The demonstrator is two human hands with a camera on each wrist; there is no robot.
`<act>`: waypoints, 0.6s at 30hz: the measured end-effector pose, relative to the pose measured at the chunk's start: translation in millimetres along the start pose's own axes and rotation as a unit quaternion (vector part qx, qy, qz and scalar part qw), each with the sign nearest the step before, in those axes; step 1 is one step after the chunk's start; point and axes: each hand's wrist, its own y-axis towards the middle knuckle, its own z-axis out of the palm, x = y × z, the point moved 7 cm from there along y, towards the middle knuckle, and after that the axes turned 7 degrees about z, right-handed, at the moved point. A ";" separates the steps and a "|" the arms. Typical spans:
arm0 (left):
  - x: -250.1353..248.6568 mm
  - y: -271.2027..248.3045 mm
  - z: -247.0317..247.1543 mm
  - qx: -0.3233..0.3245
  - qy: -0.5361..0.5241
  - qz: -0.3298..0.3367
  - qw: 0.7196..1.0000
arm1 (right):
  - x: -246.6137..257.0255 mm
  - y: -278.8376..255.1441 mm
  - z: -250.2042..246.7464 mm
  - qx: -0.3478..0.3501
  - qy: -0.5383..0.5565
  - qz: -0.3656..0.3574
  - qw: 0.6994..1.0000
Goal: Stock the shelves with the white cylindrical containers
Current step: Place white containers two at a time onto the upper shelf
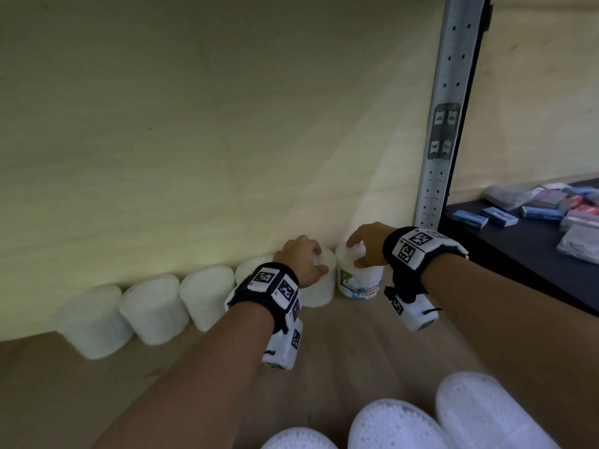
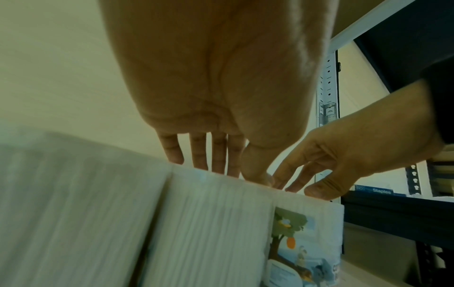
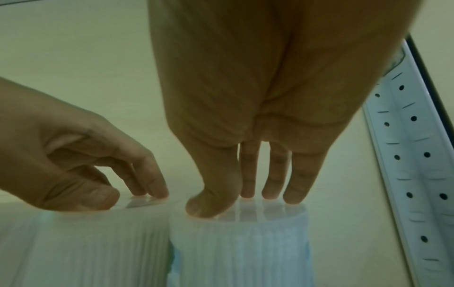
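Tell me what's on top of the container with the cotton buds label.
The right hand rests on the labelled container, fingertips and thumb touching its clear lid. Nothing else sits there. The lid area under the fingers is covered.

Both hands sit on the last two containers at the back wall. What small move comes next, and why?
Probably lift both hands off. The left hand and right hand rest fingertips on two upright containers already in the row; more containers wait in front.

Containers (image 1: 155,311) line the back wall (image 1: 194,140); upright post (image 1: 440,124) bounds right; shelf board (image 1: 356,335) in front lies open.
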 end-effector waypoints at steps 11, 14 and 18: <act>-7.6 -5.8 0.1 0.060 -0.006 0.036 0.998 | 0.7 1.9 -1.4 -0.005 0.004 0.003 1.000; -9.0 -8.3 -3.6 0.094 -0.009 0.047 0.994 | -0.3 1.5 -0.3 -0.004 0.009 0.003 1.000; -12.7 -12.4 -11.0 0.108 -0.009 0.061 0.992 | -1.5 2.0 1.2 -0.006 0.015 0.006 1.000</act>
